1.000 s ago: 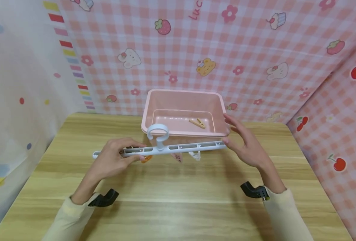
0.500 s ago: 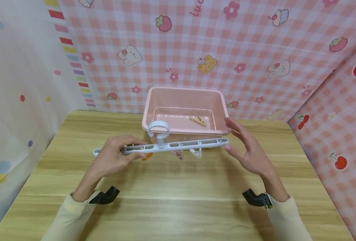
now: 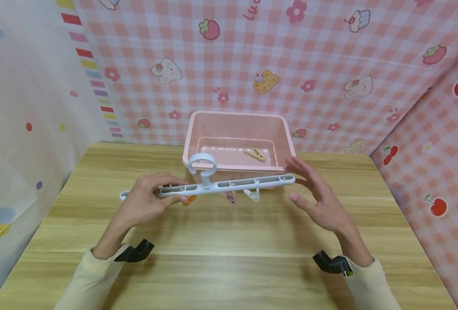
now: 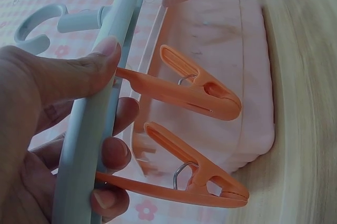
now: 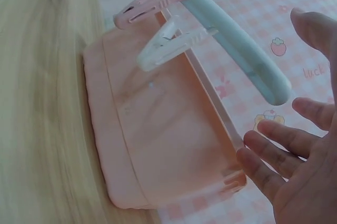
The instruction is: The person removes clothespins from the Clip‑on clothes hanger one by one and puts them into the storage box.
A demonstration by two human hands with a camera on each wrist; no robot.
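Observation:
My left hand (image 3: 145, 200) grips a pale blue hanger bar (image 3: 248, 184) left of its hook (image 3: 203, 161), holding it level above the table in front of the pink bin. Clothespins dangle from the bar: two orange clothespins (image 4: 181, 92), a pink clothespin (image 5: 145, 9) and a white clothespin (image 5: 167, 47). In the left wrist view, the thumb lies over the bar with the fingertips curled beneath, near the orange pair. My right hand (image 3: 322, 200) is spread beside the bar's right end; the right wrist view shows a gap between them and nothing held.
The pink bin (image 3: 234, 167) stands at the back of the wooden table (image 3: 229, 258), close to the checked cloth wall (image 3: 232, 56). A yellow clothespin (image 3: 254, 155) lies on the bin floor. Patterned cloth also borders both sides.
The right hand has come off the bar's right end, leaving that end uncovered, and drifted slightly right. The left hand keeps its grip; the bar's right end has risen a little in the head view.

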